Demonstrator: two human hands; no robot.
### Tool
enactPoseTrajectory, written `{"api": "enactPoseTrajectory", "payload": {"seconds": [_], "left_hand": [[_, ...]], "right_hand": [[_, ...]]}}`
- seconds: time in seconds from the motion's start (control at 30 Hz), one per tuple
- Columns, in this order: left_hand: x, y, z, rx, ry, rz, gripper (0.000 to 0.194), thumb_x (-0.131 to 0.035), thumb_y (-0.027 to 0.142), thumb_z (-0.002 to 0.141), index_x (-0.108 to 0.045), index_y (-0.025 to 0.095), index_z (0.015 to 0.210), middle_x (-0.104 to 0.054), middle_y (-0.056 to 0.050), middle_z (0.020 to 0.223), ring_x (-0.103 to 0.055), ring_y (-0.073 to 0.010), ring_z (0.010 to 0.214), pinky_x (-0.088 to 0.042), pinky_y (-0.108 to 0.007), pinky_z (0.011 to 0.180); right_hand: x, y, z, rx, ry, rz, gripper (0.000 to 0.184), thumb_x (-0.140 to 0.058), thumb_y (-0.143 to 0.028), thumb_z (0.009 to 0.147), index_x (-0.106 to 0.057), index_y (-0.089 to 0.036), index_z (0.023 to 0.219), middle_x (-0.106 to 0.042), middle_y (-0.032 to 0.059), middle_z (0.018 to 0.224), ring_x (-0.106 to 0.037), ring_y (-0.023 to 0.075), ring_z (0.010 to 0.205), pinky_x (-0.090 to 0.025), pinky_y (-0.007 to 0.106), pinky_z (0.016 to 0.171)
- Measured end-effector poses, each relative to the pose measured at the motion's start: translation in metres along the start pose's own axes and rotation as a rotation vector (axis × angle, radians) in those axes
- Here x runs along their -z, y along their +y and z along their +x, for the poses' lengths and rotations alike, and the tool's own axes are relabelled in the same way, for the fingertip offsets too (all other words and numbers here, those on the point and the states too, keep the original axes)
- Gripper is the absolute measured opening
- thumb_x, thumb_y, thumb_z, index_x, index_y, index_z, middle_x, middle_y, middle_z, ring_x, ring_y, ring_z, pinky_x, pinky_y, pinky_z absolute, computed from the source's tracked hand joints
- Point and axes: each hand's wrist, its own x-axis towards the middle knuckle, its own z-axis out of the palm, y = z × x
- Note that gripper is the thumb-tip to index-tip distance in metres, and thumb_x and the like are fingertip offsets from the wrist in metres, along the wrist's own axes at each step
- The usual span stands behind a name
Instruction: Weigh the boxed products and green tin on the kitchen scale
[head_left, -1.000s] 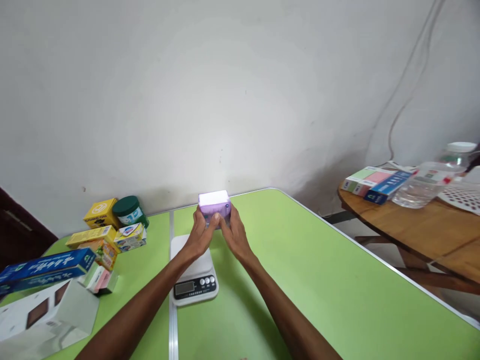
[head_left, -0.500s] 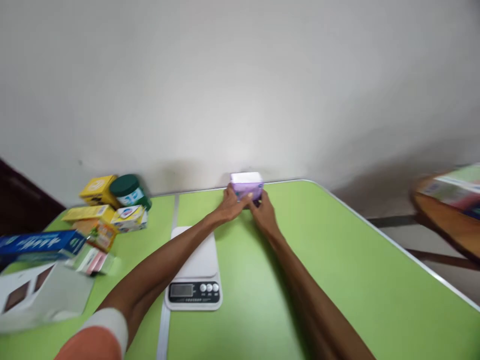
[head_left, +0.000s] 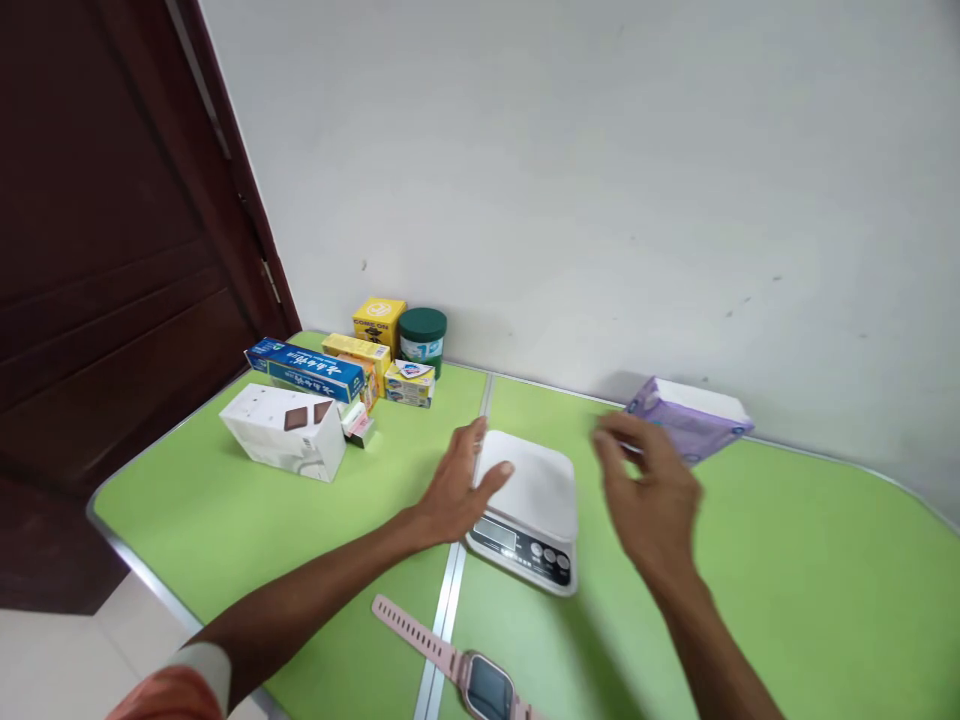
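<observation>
Head cam puts the kitchen scale (head_left: 534, 490) right between my two hands, out on the green table (head_left: 390, 510), and the left hand (head_left: 450, 495) is the nearer one. That hand is at its left side, fingers spread, not gripping anything, with the thumb overlapping the white platform from this angle. Can't tell if it's actually touching, tbf. The scale's long axis runs pretty much straight away from me, platform at the far end, display and buttons at the near end.

Right hand (head_left: 660, 500) is off the scale's right side with a strip of green between them. It's blurry, fingers bent; I see nothing held, but can't tell if thumb and fingertips meet. Behind it, by the wall (head_left: 600, 180), is a purple pack (head_left: 697, 428), long side running left to right. Contact there? Can't tell either.

Looks-wise the scale is flat and white, with a black panel, grey display and three round silvery buttons, nothing on top. The pack is purple with a white top.
</observation>
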Motion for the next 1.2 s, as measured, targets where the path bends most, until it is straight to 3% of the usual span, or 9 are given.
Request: {"api": "enactPoseTrajectory", "payload": {"seconds": [0.17,0.27,0.37,0.5,0.7,0.83,0.97,1.07,1.2], "left_hand": [[0.061,-0.036,-0.031,0.143,0.227,0.071,0.066,-0.051,0.056,0.098,-0.038,0.017,0.150,-0.045,-0.020,0.155,-0.049,-0.0321,0.142,-0.038,-0.055,0.120],[0.087,-0.039,-0.055,0.170,0.250,0.037,0.068,-0.054,0.053,0.098,-0.035,0.018,0.153,-0.053,-0.020,0.149,-0.056,-0.0306,0.134,-0.045,-0.053,0.114],[0.113,-0.024,-0.078,0.188,0.325,0.066,0.064,-0.057,0.050,0.097,-0.040,0.020,0.151,-0.062,-0.017,0.137,-0.062,-0.0295,0.125,-0.051,-0.050,0.106],[0.143,0.008,-0.096,0.172,0.322,0.138,0.050,-0.056,0.045,0.100,-0.051,0.021,0.143,-0.066,-0.014,0.130,-0.066,-0.0259,0.117,-0.055,-0.045,0.099],[0.147,0.024,-0.100,0.153,0.262,0.102,0.039,-0.055,0.043,0.100,-0.061,0.021,0.132,-0.070,-0.012,0.125,-0.069,-0.0229,0.109,-0.058,-0.041,0.095],[0.138,0.018,-0.100,0.184,0.242,0.060,0.039,-0.056,0.045,0.100,-0.064,0.021,0.130,-0.071,-0.013,0.124,-0.069,-0.0241,0.109,-0.058,-0.043,0.096],[0.136,0.014,-0.098,0.213,0.240,0.041,0.042,-0.057,0.049,0.099,-0.064,0.021,0.130,-0.070,-0.014,0.127,-0.068,-0.0265,0.114,-0.056,-0.047,0.100],[0.135,0.011,-0.093,0.219,0.245,0.025,0.048,-0.057,0.053,0.097,-0.060,0.021,0.133,-0.066,-0.016,0.135,-0.065,-0.0282,0.120,-0.053,-0.049,0.104],[0.125,0.002,-0.081,0.226,0.296,-0.019,0.066,-0.053,0.061,0.097,-0.042,0.025,0.152,-0.048,-0.016,0.157,-0.054,-0.0309,0.138,-0.044,-0.053,0.115]], "right_hand": [[-0.113,-0.052,-0.023,-0.014,-0.549,0.235,0.040,-0.068,-0.046,0.086,-0.067,-0.022,0.119,-0.069,0.0134,0.128,-0.068,0.0293,0.113,-0.057,0.050,0.096],[-0.171,-0.067,-0.043,-0.104,-0.709,0.324,0.057,-0.075,-0.044,0.079,-0.063,-0.022,0.129,-0.066,0.0142,0.136,-0.063,0.0321,0.125,-0.054,0.052,0.102],[-0.205,-0.083,-0.051,-0.181,-0.689,0.475,0.061,-0.074,-0.049,0.082,-0.058,-0.024,0.136,-0.062,0.0128,0.143,-0.059,0.0315,0.132,-0.051,0.051,0.106],[-0.227,-0.109,-0.040,-0.093,-0.596,0.516,0.073,-0.077,-0.052,0.081,-0.051,-0.024,0.144,-0.055,0.0127,0.151,-0.052,0.0312,0.139,-0.044,0.051,0.114],[-0.261,-0.137,-0.021,0.066,-0.559,0.294,0.058,-0.079,-0.039,0.079,-0.061,-0.021,0.131,-0.066,0.0134,0.134,-0.059,0.0328,0.126,-0.046,0.050,0.109],[-0.267,-0.143,-0.016,0.081,-0.563,0.188,0.049,-0.082,-0.032,0.074,-0.066,-0.019,0.118,-0.071,0.0123,0.121,-0.064,0.0320,0.116,-0.048,0.048,0.103],[-0.249,-0.137,-0.012,-0.041,-0.532,0.236,0.047,-0.083,-0.036,0.073,-0.066,-0.020,0.114,-0.074,0.0084,0.111,-0.068,0.0283,0.102,-0.052,0.044,0.095],[-0.218,-0.124,-0.009,-0.123,-0.526,0.288,0.050,-0.083,-0.038,0.070,-0.066,-0.020,0.113,-0.074,0.0074,0.108,-0.069,0.0273,0.098,-0.054,0.042,0.089],[-0.149,-0.098,-0.012,-0.194,-0.508,0.379,0.056,-0.084,-0.046,0.066,-0.065,-0.022,0.113,-0.073,0.0062,0.109,-0.069,0.0265,0.097,-0.056,0.038,0.084]]}}
